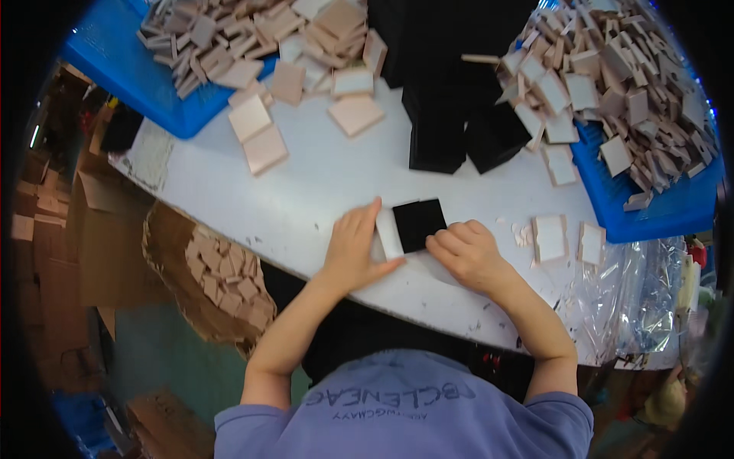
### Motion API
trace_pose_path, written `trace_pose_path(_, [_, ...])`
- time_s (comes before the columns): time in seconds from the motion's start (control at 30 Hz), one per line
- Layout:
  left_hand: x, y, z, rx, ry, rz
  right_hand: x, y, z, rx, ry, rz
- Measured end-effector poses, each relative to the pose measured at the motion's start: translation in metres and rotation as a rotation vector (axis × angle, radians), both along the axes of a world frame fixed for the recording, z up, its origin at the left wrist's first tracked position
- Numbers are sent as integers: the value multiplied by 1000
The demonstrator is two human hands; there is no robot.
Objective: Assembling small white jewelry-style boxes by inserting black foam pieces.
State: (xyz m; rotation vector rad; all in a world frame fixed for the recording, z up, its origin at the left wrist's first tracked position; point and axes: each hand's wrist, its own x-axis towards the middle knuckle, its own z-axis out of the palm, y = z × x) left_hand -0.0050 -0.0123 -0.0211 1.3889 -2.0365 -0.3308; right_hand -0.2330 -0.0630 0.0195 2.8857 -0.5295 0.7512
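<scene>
My left hand [352, 246] rests on the white tabletop, thumb and forefinger spread along two corners of a shallow pale box piece [388, 232], holding it between them. A flat black square pad [419, 225] lies over the right part of that piece, covering much of it. The curled fingers of my right hand [472, 256] pinch the pad at its lower right edge; the fingertips are partly hidden. Beyond my hands stand tall stacks of black pads [436, 126], with a few leaning loose [495, 136].
Blue trays stand at the far left [180, 122] and right [623, 228], heaped with pale box pieces [634, 92]. Several loose pieces [549, 239] lie on the white table [321, 183]. Clear plastic bags [634, 298] sit at the right. A carton [172, 268] of pieces stands below the left edge.
</scene>
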Motion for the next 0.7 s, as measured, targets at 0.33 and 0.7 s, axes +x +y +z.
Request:
trace_pose_path(0.33, [-11, 9, 8, 92, -168, -76, 14, 16, -16, 273, 79, 40])
trace_pose_path(0.7, [-16, 12, 12, 92, -226, -175, -143, 22, -1, 398, -12, -954])
